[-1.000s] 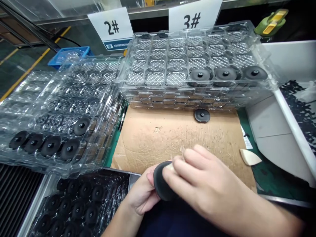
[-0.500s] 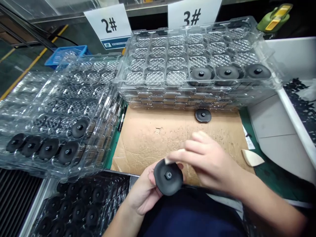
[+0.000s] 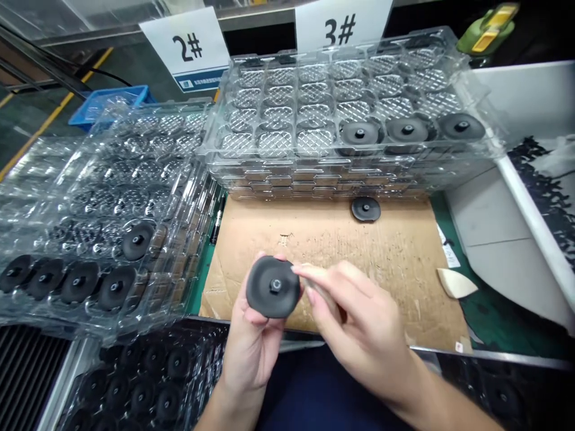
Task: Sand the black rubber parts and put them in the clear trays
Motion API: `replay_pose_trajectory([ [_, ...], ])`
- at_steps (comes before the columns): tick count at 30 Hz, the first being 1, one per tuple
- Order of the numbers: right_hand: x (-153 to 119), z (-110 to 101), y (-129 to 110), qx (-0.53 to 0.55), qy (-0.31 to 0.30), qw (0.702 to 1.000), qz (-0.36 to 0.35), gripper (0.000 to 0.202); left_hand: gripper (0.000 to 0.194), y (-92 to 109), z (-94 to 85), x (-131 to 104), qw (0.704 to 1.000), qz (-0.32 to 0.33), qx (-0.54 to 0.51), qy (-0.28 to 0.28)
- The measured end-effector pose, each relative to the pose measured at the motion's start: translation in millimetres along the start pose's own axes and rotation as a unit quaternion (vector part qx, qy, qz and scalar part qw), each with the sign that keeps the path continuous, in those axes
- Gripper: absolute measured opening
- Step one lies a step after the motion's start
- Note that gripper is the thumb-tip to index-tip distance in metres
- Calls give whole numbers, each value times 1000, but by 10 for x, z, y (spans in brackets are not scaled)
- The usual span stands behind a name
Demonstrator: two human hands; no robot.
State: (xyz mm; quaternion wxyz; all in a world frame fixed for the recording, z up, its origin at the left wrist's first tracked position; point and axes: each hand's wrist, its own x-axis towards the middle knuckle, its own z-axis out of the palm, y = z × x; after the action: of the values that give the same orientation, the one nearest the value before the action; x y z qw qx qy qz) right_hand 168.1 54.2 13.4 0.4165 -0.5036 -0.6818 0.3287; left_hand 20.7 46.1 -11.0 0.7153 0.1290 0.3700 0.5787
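Note:
My left hand (image 3: 251,350) holds a round black disc (image 3: 272,288) with a small hub in its middle, face up, over the near edge of a cardboard sheet (image 3: 359,251). My right hand (image 3: 359,323) is pinched beside it, fingertips touching the disc's right rim. A small pale piece sits between those fingers, mostly hidden. Another black disc (image 3: 365,209) lies loose at the far side of the cardboard.
A stack of clear trays (image 3: 314,164) under the 3# sign (image 3: 340,29) carries three discs at its front right. A left tray stack (image 3: 112,197) under the 2# sign (image 3: 186,46) and a near tray (image 3: 148,377) hold several discs. A pale wedge (image 3: 456,282) and a white bin (image 3: 516,197) are at right.
My left hand has lifted the disc up and to the left and turned its hub face toward me. My right hand came off the disc's top and now touches its right rim.

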Motion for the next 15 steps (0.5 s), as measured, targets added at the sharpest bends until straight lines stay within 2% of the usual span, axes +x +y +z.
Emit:
replay_pose_trajectory([
  [2, 23, 32, 74, 18, -5, 999, 27, 26, 48, 59, 20, 13, 1000, 23, 14, -1],
  [6, -83, -22, 306, 82, 9, 985, 154, 20, 49, 105, -8, 18, 1000, -10, 14, -12],
  [8, -126, -80, 308, 91, 19, 981, 168, 21, 49, 69, -20, 10, 1000, -21, 7, -4],
  [10, -115, -119, 195, 83, 1, 988, 132, 25, 48, 19, -18, -2, 1000, -26, 6, -2],
  [12, -49, -121, 21, 64, -45, 996, 48, 29, 44, -22, -10, -18, 999, -46, 14, 0],
  [15, 89, -77, -190, 20, -144, 989, -38, 26, 42, -56, -23, -41, 996, -81, 39, 12],
])
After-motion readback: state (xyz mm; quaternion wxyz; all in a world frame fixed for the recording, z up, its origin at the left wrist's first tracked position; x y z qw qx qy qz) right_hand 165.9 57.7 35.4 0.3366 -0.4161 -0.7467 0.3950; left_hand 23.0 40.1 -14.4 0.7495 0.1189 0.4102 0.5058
